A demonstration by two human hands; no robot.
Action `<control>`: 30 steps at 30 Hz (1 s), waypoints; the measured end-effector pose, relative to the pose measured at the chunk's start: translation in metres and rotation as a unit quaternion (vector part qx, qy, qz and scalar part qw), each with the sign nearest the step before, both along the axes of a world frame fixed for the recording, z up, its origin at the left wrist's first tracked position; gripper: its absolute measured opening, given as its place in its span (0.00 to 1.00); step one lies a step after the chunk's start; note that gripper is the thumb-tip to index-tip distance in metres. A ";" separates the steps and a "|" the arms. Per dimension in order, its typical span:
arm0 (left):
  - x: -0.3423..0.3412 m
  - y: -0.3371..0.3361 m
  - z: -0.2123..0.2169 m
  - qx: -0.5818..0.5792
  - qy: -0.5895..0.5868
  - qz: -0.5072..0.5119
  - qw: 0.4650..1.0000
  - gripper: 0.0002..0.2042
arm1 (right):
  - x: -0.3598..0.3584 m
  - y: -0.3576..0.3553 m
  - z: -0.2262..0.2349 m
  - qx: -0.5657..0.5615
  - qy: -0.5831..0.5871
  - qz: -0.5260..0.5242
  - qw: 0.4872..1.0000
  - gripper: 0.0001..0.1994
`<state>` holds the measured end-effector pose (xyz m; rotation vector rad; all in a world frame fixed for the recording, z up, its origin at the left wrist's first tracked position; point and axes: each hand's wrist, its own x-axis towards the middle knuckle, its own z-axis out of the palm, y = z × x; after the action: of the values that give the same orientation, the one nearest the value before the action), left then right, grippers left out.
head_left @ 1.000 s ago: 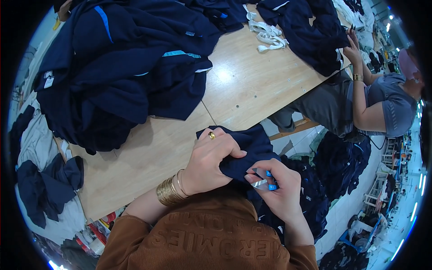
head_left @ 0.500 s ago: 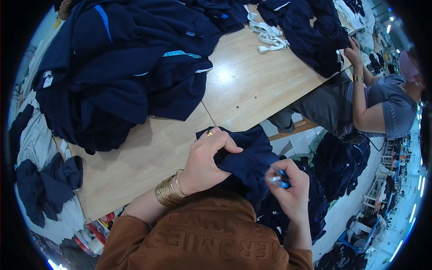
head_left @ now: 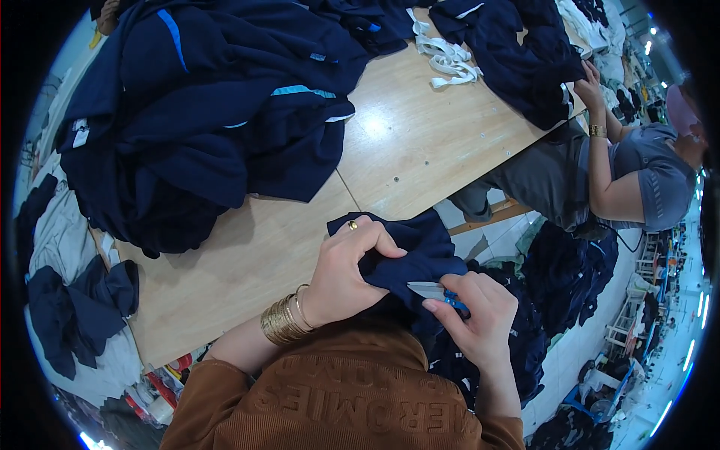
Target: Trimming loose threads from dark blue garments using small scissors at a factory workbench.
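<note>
At the table's near edge my left hand (head_left: 349,262) is closed on a dark navy garment (head_left: 424,244), its thumb pressing the cloth from above. The rest of the garment hangs down in front of me. My right hand (head_left: 480,311) grips a small pair of thread snips (head_left: 429,291) with blue handles and pale metal blades. The blades point left and lie against the garment, just right of my left fingertips. Whether any thread is between them is too small to tell.
A large heap of navy garments (head_left: 187,127) covers the left of the wooden table (head_left: 405,135). White tape (head_left: 450,60) lies at the far side. On the right a co-worker (head_left: 622,165) handles dark cloth (head_left: 517,60). More navy garments (head_left: 562,270) are piled below the table.
My right hand has turned, bringing the snips' blades leftward onto the garment; before, they were blurred inside my fingers. My left hand has barely shifted.
</note>
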<state>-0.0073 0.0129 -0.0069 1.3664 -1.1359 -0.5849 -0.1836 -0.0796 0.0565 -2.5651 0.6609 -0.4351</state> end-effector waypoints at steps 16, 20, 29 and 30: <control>-0.001 -0.001 0.000 -0.014 -0.021 0.019 0.999 0.13 | 0.001 0.000 0.000 0.006 -0.009 0.001 1.000 0.12; -0.002 -0.002 -0.001 -0.014 -0.018 0.020 1.000 0.12 | 0.002 -0.001 -0.001 0.011 -0.016 0.002 1.000 0.12; -0.001 -0.002 -0.001 -0.022 -0.021 0.029 0.999 0.12 | 0.001 -0.003 0.000 0.089 -0.026 -0.025 0.995 0.11; -0.001 -0.002 -0.001 -0.018 -0.016 0.029 0.999 0.12 | 0.001 -0.003 -0.001 0.088 -0.026 -0.025 0.995 0.11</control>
<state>-0.0087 0.0106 -0.0080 1.3782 -1.1237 -0.5006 -0.1830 -0.0826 0.0553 -2.3674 0.7125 -0.4391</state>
